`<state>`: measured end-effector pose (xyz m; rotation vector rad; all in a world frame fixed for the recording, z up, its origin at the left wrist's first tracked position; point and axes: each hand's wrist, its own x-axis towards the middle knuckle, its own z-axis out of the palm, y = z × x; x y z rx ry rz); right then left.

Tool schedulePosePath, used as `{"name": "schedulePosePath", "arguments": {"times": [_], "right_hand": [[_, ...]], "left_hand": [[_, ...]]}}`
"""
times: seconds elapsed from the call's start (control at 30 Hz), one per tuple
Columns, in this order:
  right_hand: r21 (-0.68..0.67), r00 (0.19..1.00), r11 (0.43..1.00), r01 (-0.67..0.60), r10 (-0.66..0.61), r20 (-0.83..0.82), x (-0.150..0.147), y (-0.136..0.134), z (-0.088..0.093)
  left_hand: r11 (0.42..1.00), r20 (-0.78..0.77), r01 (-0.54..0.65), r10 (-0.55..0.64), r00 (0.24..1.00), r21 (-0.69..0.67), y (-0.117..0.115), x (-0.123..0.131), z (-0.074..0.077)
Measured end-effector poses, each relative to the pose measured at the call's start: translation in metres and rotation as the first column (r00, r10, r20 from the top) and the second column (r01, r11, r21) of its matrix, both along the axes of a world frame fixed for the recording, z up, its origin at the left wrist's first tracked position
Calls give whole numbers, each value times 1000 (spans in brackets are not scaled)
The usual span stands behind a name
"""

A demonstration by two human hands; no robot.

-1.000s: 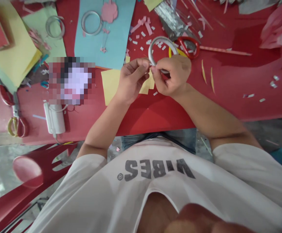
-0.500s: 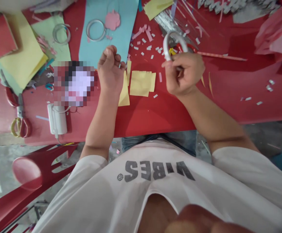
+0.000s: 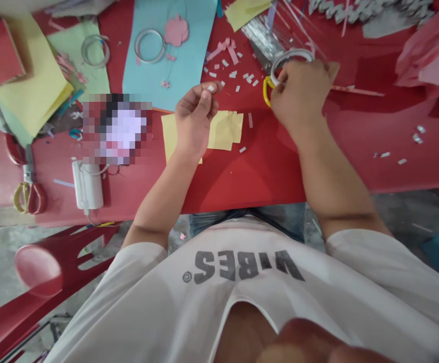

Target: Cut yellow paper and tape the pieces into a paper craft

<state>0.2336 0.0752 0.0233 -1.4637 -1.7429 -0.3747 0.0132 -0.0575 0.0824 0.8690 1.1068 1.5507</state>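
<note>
My right hand [image 3: 298,93] is shut on a white paper ring [image 3: 291,59], which sticks out past its fingers at the top. Just beside that hand lies a pair of yellow-handled scissors [image 3: 267,91], mostly hidden beneath it. My left hand [image 3: 196,118] hovers over loose yellow paper squares [image 3: 223,130], its fingertips pinching a small white paper scrap [image 3: 211,88]. Several tiny white scraps [image 3: 238,80] are scattered between my hands on the red table [image 3: 242,176].
A blue sheet [image 3: 166,50] holds a paper ring and pink paper flower. Red-handled scissors [image 3: 28,194], a white device [image 3: 87,185] and crumpled pink paper [image 3: 431,55] lie around. A blurred patch [image 3: 117,128] hides part of the table. A red chair [image 3: 38,269] stands below left.
The ring has gone from both hands to my right hand alone, which moved up and right over the yellow-handled scissors. My left hand moved down onto the yellow paper and now pinches a scrap.
</note>
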Motion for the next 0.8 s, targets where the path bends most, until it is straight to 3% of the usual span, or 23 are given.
{"name": "schedulePosePath", "arguments": {"times": [0.2, 0.27, 0.33, 0.43, 0.53, 0.6, 0.8], "right_hand": [[14, 973, 975, -220, 220, -72, 12, 6, -4], [15, 971, 975, -222, 222, -83, 14, 7, -3], [15, 975, 978, -207, 207, -83, 12, 3, 6], [17, 959, 967, -256, 256, -122, 3, -17, 33], [7, 825, 849, -528, 515, -230, -11, -47, 60], [103, 764, 813, -574, 576, -292, -20, -67, 66], [-52, 701, 733, -678, 624, -346, -28, -90, 49]], "left_hand": [[997, 61, 44, -39, 997, -70, -8, 8, 8], [994, 48, 97, -95, 994, -42, -11, 10, 12], [985, 39, 168, -169, 985, 28, -12, 11, 15], [975, 18, 203, -206, 978, 85, -12, 13, 13], [974, -29, 198, -196, 980, 107, -11, 17, 7], [972, -75, 206, -198, 977, 116, -12, 21, 6], [939, -231, 259, -206, 951, 226, -23, 31, 14]]}}
